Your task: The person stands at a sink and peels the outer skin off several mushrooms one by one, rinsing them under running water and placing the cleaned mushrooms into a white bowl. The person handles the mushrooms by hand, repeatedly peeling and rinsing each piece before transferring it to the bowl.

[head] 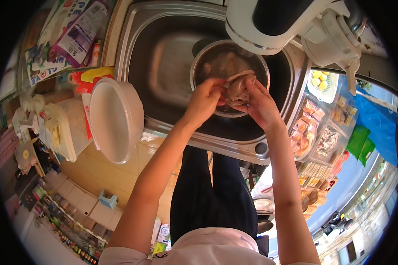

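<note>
A piece of brownish meat (238, 90) is held between my two hands, over a round metal bowl (193, 71) in a stainless steel sink. My left hand (206, 99) grips its left side with bent fingers, and my right hand (261, 101) has its right side between thumb and fingers. Cloudy liquid (219, 63) fills the bowl, with more pale and brown pieces partly visible under the surface. What kind of meat it is cannot be told. The bowl stands at the right part of the sink basin (165, 66).
A white plastic basin (114, 122) is tilted at the sink's left edge. The white appliance (262, 29) overhangs the bowl at the upper right. Trays of packed food (306, 129) stand to the right, below a white basket (323, 84) of yellow fruit. A purple packet (81, 33) lies upper left.
</note>
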Demonstrator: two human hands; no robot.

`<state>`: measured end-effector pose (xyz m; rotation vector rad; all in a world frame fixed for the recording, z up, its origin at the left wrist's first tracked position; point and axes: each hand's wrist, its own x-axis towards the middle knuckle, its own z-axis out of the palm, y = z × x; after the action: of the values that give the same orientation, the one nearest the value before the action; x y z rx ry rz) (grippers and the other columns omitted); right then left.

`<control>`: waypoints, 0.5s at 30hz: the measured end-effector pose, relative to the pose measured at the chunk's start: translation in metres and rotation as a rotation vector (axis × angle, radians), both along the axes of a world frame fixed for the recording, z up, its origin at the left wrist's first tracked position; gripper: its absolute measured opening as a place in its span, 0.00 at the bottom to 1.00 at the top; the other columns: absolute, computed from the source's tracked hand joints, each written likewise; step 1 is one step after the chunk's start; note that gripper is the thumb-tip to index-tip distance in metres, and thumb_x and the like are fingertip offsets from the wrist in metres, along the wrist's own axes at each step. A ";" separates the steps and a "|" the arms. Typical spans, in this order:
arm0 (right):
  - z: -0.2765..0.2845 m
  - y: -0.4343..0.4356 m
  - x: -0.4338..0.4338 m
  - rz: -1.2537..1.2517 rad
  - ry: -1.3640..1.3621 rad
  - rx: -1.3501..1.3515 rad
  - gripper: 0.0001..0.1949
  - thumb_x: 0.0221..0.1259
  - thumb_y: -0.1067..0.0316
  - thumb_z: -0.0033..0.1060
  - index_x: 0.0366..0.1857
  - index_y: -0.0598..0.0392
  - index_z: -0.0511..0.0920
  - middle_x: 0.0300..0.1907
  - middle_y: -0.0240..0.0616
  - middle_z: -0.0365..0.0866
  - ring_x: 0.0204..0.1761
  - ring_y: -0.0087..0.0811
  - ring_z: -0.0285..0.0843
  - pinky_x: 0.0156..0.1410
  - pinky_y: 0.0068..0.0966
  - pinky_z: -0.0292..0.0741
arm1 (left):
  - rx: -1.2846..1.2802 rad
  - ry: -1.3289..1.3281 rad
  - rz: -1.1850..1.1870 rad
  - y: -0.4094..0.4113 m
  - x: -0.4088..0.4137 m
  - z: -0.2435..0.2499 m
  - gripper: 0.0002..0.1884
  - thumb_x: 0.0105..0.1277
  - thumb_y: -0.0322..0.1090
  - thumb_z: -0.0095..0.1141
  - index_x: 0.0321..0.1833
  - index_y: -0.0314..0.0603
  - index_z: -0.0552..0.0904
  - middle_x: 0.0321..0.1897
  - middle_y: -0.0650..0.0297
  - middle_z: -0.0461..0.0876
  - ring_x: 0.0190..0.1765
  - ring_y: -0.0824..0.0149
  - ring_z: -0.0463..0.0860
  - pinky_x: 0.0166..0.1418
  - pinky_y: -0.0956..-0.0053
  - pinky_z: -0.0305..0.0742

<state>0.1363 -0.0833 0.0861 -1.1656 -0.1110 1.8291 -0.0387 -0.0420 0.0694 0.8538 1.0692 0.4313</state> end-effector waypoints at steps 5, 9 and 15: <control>0.018 -0.003 -0.005 -0.032 0.014 0.041 0.20 0.72 0.51 0.43 0.58 0.54 0.69 0.52 0.39 0.77 0.53 0.34 0.78 0.57 0.36 0.77 | 0.090 -0.100 0.044 -0.010 0.003 0.023 0.16 0.71 0.28 0.45 0.59 0.31 0.72 0.46 0.57 0.80 0.48 0.68 0.80 0.52 0.74 0.77; 0.021 -0.004 -0.008 -0.047 0.082 0.019 0.23 0.73 0.48 0.38 0.60 0.55 0.68 0.55 0.42 0.75 0.56 0.35 0.76 0.60 0.37 0.75 | 0.185 -0.035 0.076 -0.013 0.005 0.038 0.16 0.70 0.30 0.48 0.57 0.27 0.72 0.44 0.54 0.81 0.46 0.68 0.81 0.50 0.76 0.77; 0.032 -0.007 -0.023 -0.075 0.093 0.124 0.19 0.72 0.59 0.42 0.62 0.56 0.67 0.56 0.42 0.74 0.57 0.36 0.74 0.63 0.39 0.74 | 0.204 -0.049 0.081 -0.013 -0.004 0.035 0.17 0.73 0.32 0.47 0.59 0.28 0.71 0.48 0.55 0.79 0.50 0.69 0.79 0.54 0.74 0.76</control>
<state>0.1138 -0.0907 0.1177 -0.9845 -0.1238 1.7814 -0.0425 -0.0547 0.1046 0.9774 1.0288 0.6346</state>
